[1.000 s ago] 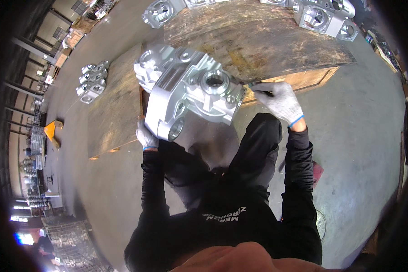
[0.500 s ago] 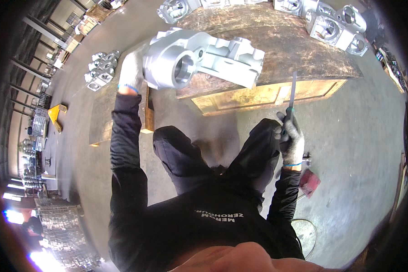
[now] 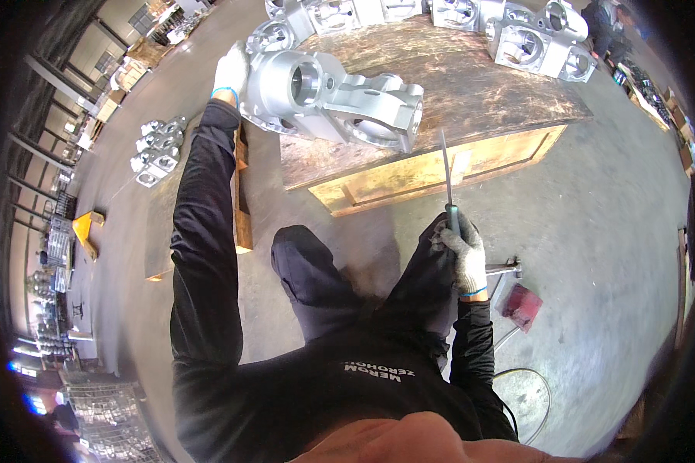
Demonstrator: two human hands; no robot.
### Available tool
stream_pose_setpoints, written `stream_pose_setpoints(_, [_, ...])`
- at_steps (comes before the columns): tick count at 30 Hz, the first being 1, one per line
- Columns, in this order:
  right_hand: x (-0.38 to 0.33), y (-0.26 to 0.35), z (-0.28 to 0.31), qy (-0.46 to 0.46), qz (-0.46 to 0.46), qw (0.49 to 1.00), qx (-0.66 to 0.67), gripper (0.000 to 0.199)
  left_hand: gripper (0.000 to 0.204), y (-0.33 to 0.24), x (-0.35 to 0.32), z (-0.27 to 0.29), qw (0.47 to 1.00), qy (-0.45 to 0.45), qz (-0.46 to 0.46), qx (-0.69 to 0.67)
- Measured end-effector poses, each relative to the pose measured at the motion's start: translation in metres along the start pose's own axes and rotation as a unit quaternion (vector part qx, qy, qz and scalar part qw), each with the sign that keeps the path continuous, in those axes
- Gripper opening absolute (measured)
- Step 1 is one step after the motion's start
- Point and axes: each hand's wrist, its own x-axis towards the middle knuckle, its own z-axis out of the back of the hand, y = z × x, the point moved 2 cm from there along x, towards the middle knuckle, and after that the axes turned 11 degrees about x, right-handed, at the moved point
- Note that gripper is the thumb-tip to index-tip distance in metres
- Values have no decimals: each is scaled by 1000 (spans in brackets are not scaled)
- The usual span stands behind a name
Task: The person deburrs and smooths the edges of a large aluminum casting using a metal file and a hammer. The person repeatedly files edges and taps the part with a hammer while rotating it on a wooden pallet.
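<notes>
My left hand, in a white knit glove, grips the far left end of a large silver metal casting. Some of its fingers are hidden behind the part. The casting is at the near left edge of the wooden workbench, its round bore facing up toward me. My right hand, gloved too, is closed round the green handle of a slim file. The file's grey blade points away from me, its tip apart from the casting and close to the bench's front edge.
More silver castings line the bench's far side. A low wooden pallet and a cluster of castings are to the left. By my right arm are a red block, a metal tool and a hose. Someone is at far right.
The casting has turned in my left hand and shifted a little left, so its bore faces up more. My right hand has moved left with the file, and my view has shifted.
</notes>
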Motion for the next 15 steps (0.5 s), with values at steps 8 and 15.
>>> stream_pose_setpoints(8, [19, -14, 6, -64, -21, 997, 25, 33, 54, -14, 27, -24, 938, 57, 12, -343])
stream_pose_setpoints(15, [33, -9, -8, -73, -2, 997, 40, 51, 55, -11, -4, -14, 821, 152, 80, -545])
